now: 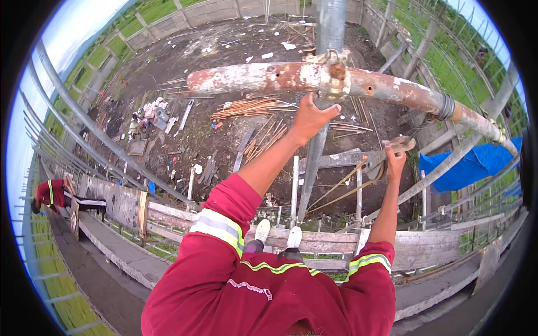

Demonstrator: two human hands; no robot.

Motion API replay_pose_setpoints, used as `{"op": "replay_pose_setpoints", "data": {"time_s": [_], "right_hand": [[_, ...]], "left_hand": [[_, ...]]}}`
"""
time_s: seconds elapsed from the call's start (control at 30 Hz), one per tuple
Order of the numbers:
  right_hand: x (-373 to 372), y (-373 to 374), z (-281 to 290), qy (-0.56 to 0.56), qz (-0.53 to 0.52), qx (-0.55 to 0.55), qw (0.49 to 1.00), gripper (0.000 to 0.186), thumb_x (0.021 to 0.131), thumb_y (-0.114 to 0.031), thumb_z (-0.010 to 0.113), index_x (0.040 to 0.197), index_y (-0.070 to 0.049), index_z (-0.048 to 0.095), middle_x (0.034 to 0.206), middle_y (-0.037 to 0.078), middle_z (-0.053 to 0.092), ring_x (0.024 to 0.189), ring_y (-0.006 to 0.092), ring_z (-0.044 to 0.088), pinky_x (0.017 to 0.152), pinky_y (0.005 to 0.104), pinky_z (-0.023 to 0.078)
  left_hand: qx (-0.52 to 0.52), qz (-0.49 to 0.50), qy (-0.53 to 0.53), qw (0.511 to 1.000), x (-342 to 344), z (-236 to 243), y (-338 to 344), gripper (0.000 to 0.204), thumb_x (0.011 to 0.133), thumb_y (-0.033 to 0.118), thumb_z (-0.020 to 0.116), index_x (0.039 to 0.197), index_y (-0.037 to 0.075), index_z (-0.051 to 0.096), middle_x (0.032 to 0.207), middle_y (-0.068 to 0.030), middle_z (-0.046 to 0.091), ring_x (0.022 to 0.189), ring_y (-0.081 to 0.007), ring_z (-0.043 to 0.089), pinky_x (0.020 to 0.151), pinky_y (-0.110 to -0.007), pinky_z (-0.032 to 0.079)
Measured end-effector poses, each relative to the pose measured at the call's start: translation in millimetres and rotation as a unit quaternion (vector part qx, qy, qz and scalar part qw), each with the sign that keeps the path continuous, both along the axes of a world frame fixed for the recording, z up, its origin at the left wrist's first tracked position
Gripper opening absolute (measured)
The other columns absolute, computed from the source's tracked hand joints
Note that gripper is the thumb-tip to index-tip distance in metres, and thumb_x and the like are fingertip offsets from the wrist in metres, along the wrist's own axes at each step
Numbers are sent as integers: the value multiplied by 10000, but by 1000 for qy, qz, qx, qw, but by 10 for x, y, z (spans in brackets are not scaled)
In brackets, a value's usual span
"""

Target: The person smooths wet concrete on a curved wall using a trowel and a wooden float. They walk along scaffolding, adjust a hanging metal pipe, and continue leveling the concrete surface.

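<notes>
Near the rusty pipe (252,78), left hand (312,119) clasps a pole (316,159), right hand (395,161) a brownish object (403,145).

Up close there are 2 bare hands (311,120), 2 red sleeves (232,199) and 2 white shoes (261,230). Farther out: 1 long rusty pipe (258,77), 1 large blue tarp (469,166), 1 co-worker (50,194) in red.

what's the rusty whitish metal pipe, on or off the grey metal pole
On: a tan-stained metal coupler sits where the pipe crosses the pole; tightness unclear.
</notes>
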State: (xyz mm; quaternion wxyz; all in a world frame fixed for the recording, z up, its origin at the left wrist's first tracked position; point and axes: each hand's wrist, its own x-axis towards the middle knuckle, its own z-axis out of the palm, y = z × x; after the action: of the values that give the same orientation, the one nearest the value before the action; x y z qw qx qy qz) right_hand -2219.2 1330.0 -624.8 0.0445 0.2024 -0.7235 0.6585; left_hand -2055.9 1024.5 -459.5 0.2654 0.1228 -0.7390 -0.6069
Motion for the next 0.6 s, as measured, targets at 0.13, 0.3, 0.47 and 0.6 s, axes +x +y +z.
{"op": "replay_pose_setpoints", "data": {"time_s": [0.13, 0.3, 0.47, 0.6], "right_hand": [[225, -122, 109, -41, -5, -56, 998, 302, 845, -238, 769, 1020, 1, 712, 986, 52, 725, 903, 136, 647, 835, 318, 501], [508, -268, 143, 45, -74, -47, 995, 347, 864, -255, 758, 1070, 8, 665, 1006, 112, 719, 942, 203, 665, 861, 359, 503], [632, -319, 117, 0, -66, -133, 989, 395, 911, -307, 718, 1115, 19, 628, 1044, 122, 702, 980, 214, 648, 897, 377, 489], [651, -281, 121, -31, -61, -173, 983, 419, 950, -363, 684, 1127, 11, 618, 1033, 99, 677, 951, 172, 620, 869, 350, 488]], "left_hand": [[69, -29, 72, 995, -66, -58, -5, 252, 826, 94, 786, 1025, 8, 658, 866, -19, 663, 751, -105, 620, 681, -278, 513], [77, -40, 59, 994, -35, -16, -36, 313, 835, 81, 759, 1085, 16, 582, 867, -66, 656, 728, -173, 659, 672, -310, 535], [55, -25, 53, 997, -11, 11, -33, 290, 842, 77, 749, 1070, 7, 583, 862, -75, 658, 740, -172, 662, 678, -309, 534], [62, -37, 66, 995, 7, 13, -10, 201, 863, 36, 718, 1029, -7, 611, 864, -62, 658, 753, -146, 643, 704, -297, 521]]}}
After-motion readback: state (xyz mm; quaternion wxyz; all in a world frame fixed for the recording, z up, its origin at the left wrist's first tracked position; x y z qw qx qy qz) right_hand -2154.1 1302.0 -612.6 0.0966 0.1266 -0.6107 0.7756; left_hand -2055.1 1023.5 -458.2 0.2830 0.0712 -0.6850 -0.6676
